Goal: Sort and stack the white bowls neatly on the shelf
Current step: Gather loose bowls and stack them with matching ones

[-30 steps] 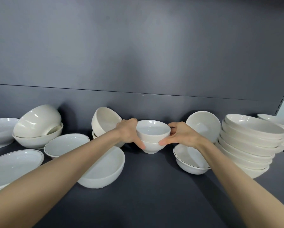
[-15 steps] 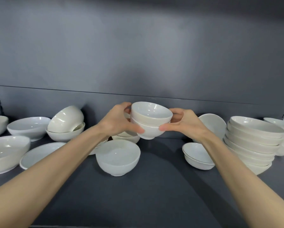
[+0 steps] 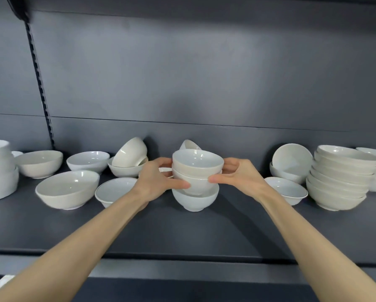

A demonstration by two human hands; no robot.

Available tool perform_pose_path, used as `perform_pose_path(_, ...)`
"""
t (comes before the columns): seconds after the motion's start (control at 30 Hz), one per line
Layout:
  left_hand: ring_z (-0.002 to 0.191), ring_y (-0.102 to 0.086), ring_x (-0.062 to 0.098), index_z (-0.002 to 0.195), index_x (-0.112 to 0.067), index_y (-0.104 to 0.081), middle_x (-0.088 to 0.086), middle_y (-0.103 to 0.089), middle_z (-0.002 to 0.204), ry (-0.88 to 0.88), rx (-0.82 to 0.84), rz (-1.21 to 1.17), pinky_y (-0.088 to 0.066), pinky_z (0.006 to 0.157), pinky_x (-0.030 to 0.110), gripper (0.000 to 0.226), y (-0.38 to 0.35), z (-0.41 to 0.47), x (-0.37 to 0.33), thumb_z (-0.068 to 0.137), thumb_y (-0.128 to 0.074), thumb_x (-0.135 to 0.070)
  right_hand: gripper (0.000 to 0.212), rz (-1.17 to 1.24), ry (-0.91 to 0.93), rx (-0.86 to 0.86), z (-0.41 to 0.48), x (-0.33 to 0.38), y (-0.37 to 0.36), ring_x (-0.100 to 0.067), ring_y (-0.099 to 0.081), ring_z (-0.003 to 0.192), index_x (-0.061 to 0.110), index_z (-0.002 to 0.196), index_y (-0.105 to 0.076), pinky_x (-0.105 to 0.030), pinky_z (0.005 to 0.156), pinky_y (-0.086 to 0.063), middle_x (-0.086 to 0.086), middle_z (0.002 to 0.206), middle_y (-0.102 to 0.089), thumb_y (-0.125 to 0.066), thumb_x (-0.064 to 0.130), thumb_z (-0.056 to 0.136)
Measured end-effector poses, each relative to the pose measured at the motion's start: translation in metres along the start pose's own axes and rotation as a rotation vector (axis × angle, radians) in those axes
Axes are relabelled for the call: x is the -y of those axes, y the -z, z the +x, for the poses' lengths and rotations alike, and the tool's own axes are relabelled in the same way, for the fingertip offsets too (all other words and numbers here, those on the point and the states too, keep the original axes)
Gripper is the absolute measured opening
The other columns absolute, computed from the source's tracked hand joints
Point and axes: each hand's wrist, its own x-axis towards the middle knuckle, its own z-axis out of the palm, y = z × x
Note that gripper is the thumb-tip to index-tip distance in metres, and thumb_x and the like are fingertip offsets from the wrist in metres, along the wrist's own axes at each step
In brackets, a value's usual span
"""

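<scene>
Two bare forearms reach over the front edge of the dark grey shelf (image 3: 182,232). The left hand (image 3: 158,179) and right hand (image 3: 239,177) each curl thumb and fingers round opposite sides of a nested pair of white bowls (image 3: 197,168), held over a single footed bowl (image 3: 194,199) standing mid-shelf; whether the pair is seated in it is unclear. Just left of the left wrist sits a thin-rimmed bowl (image 3: 115,190), then a wide bowl (image 3: 67,189). Beside the right wrist lies a shallow rimmed bowl (image 3: 289,190), with a tall bowl stack (image 3: 339,177) beyond. Behind, a tilted bowl (image 3: 130,152) leans in another.
</scene>
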Motion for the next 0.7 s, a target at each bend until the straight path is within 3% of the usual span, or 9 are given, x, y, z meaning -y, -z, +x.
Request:
perform_pose_path(0.13,0.092,-0.066,0.001,0.121,-0.013,-0.058,-0.002,-0.065,0.113,0.021,0.007,-0.048,-0.053,0.067,0.01,0.07,0.0,-0.004,0.006,0.059,-0.088,-0.001,0.054,0.015,-0.03,-0.013,-0.005,-0.002,-0.006,-0.004,-0.07,0.092,0.008,0.117,-0.064,-0.01,0.069,-0.051,0.003,0.106,-0.073,-0.086,0.011,0.068)
perform_pose_path(0.23,0.091,-0.066,0.002,0.12,-0.013,-0.058,-0.001,-0.066,0.112,0.029,0.002,-0.068,-0.052,0.065,0.009,0.069,0.0,-0.004,0.01,0.059,-0.088,0.0,0.051,0.02,-0.045,-0.007,-0.005,-0.003,-0.008,-0.004,-0.07,0.091,0.008,0.115,-0.065,-0.01,0.068,-0.051,0.002,0.105,-0.073,-0.085,0.008,0.069)
perform_pose_path(0.37,0.101,-0.066,0.016,0.116,-0.012,-0.061,0.005,-0.067,0.112,0.029,-0.028,-0.067,-0.052,0.082,0.022,0.065,-0.004,-0.002,0.019,0.058,-0.088,0.0,0.047,0.018,-0.055,0.002,-0.004,-0.005,-0.009,-0.001,-0.07,0.088,0.01,0.112,-0.065,-0.009,0.066,-0.05,0.003,0.104,-0.073,-0.084,0.006,0.069)
perform_pose_path(0.5,0.102,-0.062,0.013,0.116,-0.008,-0.062,0.0,-0.067,0.109,0.019,-0.032,-0.034,-0.048,0.081,0.015,0.065,-0.006,0.0,0.026,0.057,-0.089,-0.002,0.051,0.011,-0.066,0.008,-0.001,-0.013,-0.009,-0.005,-0.07,0.092,0.007,0.115,-0.065,-0.011,0.069,-0.052,0.001,0.106,-0.073,-0.085,0.007,0.069)
perform_pose_path(0.6,0.108,-0.061,0.014,0.119,-0.007,-0.062,0.0,-0.066,0.114,0.014,-0.045,-0.007,-0.049,0.093,0.026,0.07,-0.007,0.001,0.031,0.055,-0.091,-0.007,0.052,0.009,-0.065,0.01,-0.001,-0.017,-0.009,-0.004,-0.07,0.093,0.007,0.116,-0.064,-0.011,0.068,-0.051,0.001,0.107,-0.073,-0.085,0.008,0.068)
perform_pose_path(0.7,0.109,-0.061,0.016,0.121,-0.01,-0.061,0.0,-0.066,0.115,0.03,-0.049,-0.006,-0.051,0.095,0.034,0.073,-0.008,0.001,0.032,0.054,-0.092,-0.01,0.052,0.008,-0.063,0.011,0.0,-0.019,-0.008,-0.004,-0.07,0.092,0.007,0.116,-0.065,-0.01,0.068,-0.051,0.001,0.107,-0.073,-0.085,0.008,0.069)
